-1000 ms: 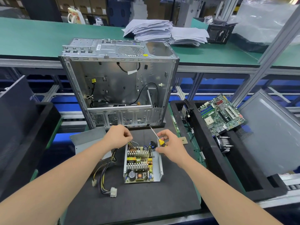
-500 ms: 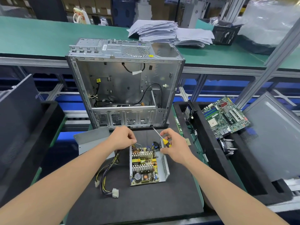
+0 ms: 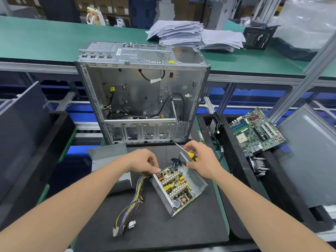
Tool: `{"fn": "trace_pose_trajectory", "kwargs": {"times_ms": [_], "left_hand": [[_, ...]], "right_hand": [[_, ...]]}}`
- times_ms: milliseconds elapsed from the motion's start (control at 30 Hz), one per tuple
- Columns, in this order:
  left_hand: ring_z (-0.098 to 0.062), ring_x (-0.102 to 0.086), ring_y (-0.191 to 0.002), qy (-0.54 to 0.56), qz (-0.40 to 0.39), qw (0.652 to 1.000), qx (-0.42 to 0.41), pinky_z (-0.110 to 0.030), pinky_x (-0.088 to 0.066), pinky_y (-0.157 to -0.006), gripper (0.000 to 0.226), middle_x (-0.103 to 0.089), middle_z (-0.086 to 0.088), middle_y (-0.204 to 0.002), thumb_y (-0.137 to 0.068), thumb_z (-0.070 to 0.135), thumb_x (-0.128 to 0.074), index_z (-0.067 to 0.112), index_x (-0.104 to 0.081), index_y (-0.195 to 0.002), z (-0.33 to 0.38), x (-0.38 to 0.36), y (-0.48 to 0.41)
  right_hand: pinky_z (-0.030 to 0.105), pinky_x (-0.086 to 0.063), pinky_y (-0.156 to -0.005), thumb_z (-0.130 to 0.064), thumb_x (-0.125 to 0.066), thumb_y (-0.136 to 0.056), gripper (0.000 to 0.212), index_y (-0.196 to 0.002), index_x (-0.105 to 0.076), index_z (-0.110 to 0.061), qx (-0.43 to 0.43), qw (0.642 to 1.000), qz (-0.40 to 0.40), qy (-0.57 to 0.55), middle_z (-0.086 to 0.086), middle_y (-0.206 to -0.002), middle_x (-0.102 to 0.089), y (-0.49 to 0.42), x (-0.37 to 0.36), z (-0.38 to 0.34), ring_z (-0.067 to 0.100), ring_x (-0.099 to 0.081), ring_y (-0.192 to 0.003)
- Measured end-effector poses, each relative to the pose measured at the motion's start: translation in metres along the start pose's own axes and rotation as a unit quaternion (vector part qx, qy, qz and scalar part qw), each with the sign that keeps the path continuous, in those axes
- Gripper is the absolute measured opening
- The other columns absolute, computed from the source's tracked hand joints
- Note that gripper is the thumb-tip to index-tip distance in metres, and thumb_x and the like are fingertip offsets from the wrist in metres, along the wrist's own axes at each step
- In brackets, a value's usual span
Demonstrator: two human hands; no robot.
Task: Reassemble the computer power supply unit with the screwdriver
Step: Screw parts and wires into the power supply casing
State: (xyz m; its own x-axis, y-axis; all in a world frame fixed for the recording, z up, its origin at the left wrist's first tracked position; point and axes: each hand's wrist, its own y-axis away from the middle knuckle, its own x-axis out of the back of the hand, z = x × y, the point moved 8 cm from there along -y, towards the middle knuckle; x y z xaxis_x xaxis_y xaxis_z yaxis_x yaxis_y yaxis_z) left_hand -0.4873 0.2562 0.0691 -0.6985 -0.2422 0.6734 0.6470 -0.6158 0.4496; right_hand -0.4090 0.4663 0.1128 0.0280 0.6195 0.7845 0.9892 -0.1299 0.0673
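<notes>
Power supply [image 3: 177,188] now sits skewed, near end swung right. Your left hand [image 3: 143,160] grips its far corner; right hand [image 3: 200,161] holds the screwdriver [image 3: 191,155]. Cover [image 3: 109,157] not yet on.

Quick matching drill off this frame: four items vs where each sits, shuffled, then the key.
Items
1. yellow-and-black-handled screwdriver
2. green motherboard
3. open grey metal power supply unit
4. stack of white papers

Places
A. on the green bench behind the grey metal computer case
B. on the black mat
C. tilted on the black foam tray at the right
D. in the grip of the right hand

Pairs: 1-D, 2-C, 3-B, 4-A
</notes>
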Motion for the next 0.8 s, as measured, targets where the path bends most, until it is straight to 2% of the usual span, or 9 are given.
{"fn": "trace_pose_trajectory", "kwargs": {"times_ms": [100,200,300,367,433,467,533,667,800], "left_hand": [[-0.006,-0.067,-0.068,0.060,-0.046,0.997,0.019,-0.018,-0.052,-0.059,0.035,-0.071,0.008,-0.084,-0.086,0.046,-0.080,0.020,-0.070,-0.107,-0.005,-0.008,0.008],[-0.016,-0.072,-0.067,0.152,-0.089,0.984,0.040,-0.021,-0.054,-0.058,0.038,-0.075,-0.002,-0.081,-0.089,0.021,-0.081,0.008,-0.061,-0.118,-0.009,-0.012,0.014],[-0.019,-0.074,-0.069,0.161,-0.112,0.979,0.048,-0.022,-0.056,-0.059,0.029,-0.076,-0.006,-0.080,-0.089,0.010,-0.081,0.004,-0.063,-0.110,-0.008,-0.015,0.017],[-0.021,-0.076,-0.074,0.167,-0.121,0.977,0.057,-0.024,-0.058,-0.063,0.032,-0.076,-0.001,-0.085,-0.089,0.030,-0.081,0.007,-0.065,-0.103,-0.005,-0.019,0.016],[-0.015,-0.072,-0.077,0.060,-0.112,0.990,0.065,-0.023,-0.054,-0.066,0.047,-0.071,0.005,-0.093,-0.084,0.064,-0.074,0.018,-0.068,-0.095,-0.002,-0.017,0.012],[-0.012,-0.069,-0.082,-0.029,-0.097,0.993,0.060,-0.023,-0.051,-0.069,0.052,-0.068,0.008,-0.094,-0.082,0.074,-0.067,0.024,-0.069,-0.093,0.001,-0.014,0.007],[-0.014,-0.063,-0.094,-0.152,-0.022,0.988,0.023,-0.028,-0.048,-0.077,0.043,-0.063,0.010,-0.097,-0.088,0.069,-0.063,0.028,-0.065,-0.097,0.013,-0.004,-0.006],[-0.011,-0.060,-0.089,-0.078,0.087,0.990,-0.078,-0.021,-0.043,-0.072,0.003,-0.060,0.015,-0.091,-0.095,0.031,-0.067,0.032,-0.065,-0.097,0.048,-0.005,-0.027],[-0.007,-0.059,-0.093,-0.041,0.037,0.994,-0.095,-0.024,-0.042,-0.082,0.019,-0.065,0.016,-0.101,-0.100,0.021,-0.060,0.036,-0.071,-0.105,0.062,-0.029,-0.045]], "right_hand": [[0.003,-0.040,-0.067,-0.004,-0.088,-0.081,0.052,-0.119,-0.062,-0.027,0.004,1.000,-0.001,0.011,-0.005,-0.110,-0.059,-0.001,0.000,0.000,0.013,-0.055,-0.099],[0.004,-0.041,-0.067,0.000,-0.086,-0.080,0.053,-0.119,-0.062,-0.027,0.007,1.000,-0.002,0.016,-0.002,-0.111,-0.058,-0.004,-0.001,-0.001,0.015,-0.055,-0.102],[0.014,-0.045,-0.075,0.002,-0.085,-0.081,0.053,-0.118,-0.062,-0.028,0.010,1.000,0.000,0.025,-0.002,-0.112,-0.058,-0.006,-0.002,-0.003,0.017,-0.056,-0.105],[0.027,-0.052,-0.083,0.002,-0.083,-0.082,0.052,-0.118,-0.061,-0.029,0.011,0.999,-0.001,0.030,-0.002,-0.112,-0.057,-0.006,-0.002,-0.004,0.017,-0.056,-0.106],[0.031,-0.054,-0.088,0.000,-0.083,-0.083,0.050,-0.118,-0.062,-0.029,0.014,0.999,0.000,0.037,-0.002,-0.112,-0.058,-0.005,-0.001,-0.005,0.017,-0.057,-0.107],[0.030,-0.054,-0.088,-0.002,-0.083,-0.084,0.049,-0.119,-0.062,-0.029,0.017,0.999,0.001,0.037,-0.002,-0.112,-0.059,-0.004,0.000,-0.005,0.016,-0.057,-0.107],[0.020,-0.050,-0.081,-0.005,-0.080,-0.085,0.045,-0.116,-0.062,-0.031,0.021,0.999,0.010,0.027,-0.003,-0.111,-0.060,-0.001,0.004,-0.003,0.013,-0.058,-0.104],[0.009,-0.039,-0.073,-0.003,-0.069,-0.086,0.042,-0.117,-0.064,-0.031,0.018,1.000,0.012,0.015,-0.004,-0.108,-0.059,0.004,0.015,0.002,0.001,-0.054,-0.094],[0.001,-0.039,-0.076,-0.003,-0.068,-0.088,0.042,-0.122,-0.068,-0.026,0.011,1.000,-0.002,0.008,-0.003,-0.110,-0.059,0.012,0.028,0.010,-0.005,-0.053,-0.090]]}}
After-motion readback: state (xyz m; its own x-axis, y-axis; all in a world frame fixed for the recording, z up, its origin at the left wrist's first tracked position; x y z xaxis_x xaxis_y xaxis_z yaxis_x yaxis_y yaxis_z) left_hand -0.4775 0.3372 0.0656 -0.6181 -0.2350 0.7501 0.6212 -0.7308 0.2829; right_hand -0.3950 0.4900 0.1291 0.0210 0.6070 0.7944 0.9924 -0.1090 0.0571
